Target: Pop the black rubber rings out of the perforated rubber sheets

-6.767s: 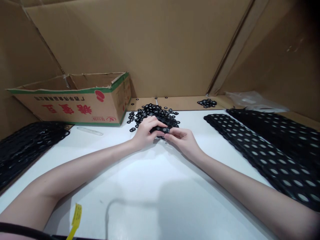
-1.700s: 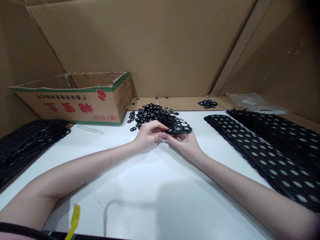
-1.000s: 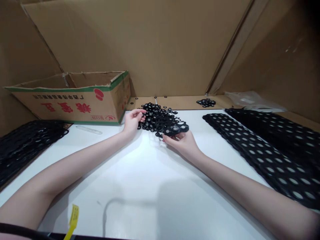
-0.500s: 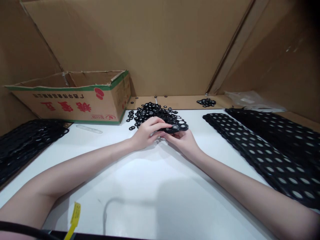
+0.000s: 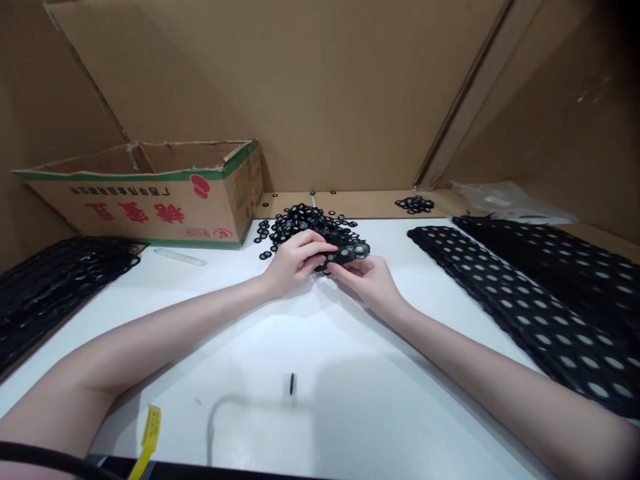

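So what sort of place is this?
Most likely a workbench for handwork, perhaps in a workshop: a white tabletop with cardboard panels behind it, a heap of small black ring-like pieces, and black sheets dotted with pale circles on the right.

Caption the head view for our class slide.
Left hand and right hand hold a ring-patterned black sheet before a pile of small black rings.

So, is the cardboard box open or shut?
Open: nothing covers the top of the cardboard box, and its inner walls show behind the green rim. Cannot tell whether it holds anything.
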### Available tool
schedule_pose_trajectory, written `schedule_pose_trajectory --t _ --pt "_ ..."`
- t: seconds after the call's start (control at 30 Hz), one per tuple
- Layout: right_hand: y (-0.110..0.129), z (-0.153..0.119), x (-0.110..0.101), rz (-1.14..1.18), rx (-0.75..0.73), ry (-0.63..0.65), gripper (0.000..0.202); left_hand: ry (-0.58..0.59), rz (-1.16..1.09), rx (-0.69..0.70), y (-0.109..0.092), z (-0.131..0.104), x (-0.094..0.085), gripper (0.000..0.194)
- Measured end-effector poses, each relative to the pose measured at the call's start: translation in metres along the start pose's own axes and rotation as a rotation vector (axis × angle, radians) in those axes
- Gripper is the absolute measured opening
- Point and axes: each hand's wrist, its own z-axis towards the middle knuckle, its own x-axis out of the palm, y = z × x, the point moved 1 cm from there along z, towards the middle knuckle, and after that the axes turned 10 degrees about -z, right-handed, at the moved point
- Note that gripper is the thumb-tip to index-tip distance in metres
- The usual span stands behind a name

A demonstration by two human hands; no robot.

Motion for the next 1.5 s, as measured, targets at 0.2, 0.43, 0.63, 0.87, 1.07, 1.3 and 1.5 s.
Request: schedule_pose_trajectory --t 0.2,0.43,0.63,0.87,1.07,1.3,1.5 --pt "-0.001 -0.001 0.0 0.0 -0.013 -0.002 0.026 0.023 0.0 0.02 -0.003 0.0 -0.001 0.025" --pt "0.007 -0.005 -0.002 -0.083 -0.046 0.027 0.03 0.032 -0.093 -0.029 0.004 0.001 -0.001 0.022" --pt "0.006 -0.004 -0.001 -0.104 -0.06 0.033 0.029 0.032 -0.083 -0.055 0.008 0.001 -0.001 0.014" --pt "0.008 -0.005 0.0 -0.177 -0.069 0.03 0.034 0.082 -0.001 0.029 0.005 0.001 0.0 0.016" --pt "0.01 -0.005 0.001 -0.093 -0.021 0.039 0.031 0.047 -0.008 0.005 0.003 0.0 0.004 0.017" --pt "0.011 -0.002 -0.001 -0.023 0.01 0.057 0.031 -0.132 -0.137 -0.237 0.002 0.008 0.007 0.03" --pt "0.011 -0.003 0.002 0.092 0.034 0.055 0.031 -0.253 -0.319 -0.373 0.019 0.022 -0.005 0.024"
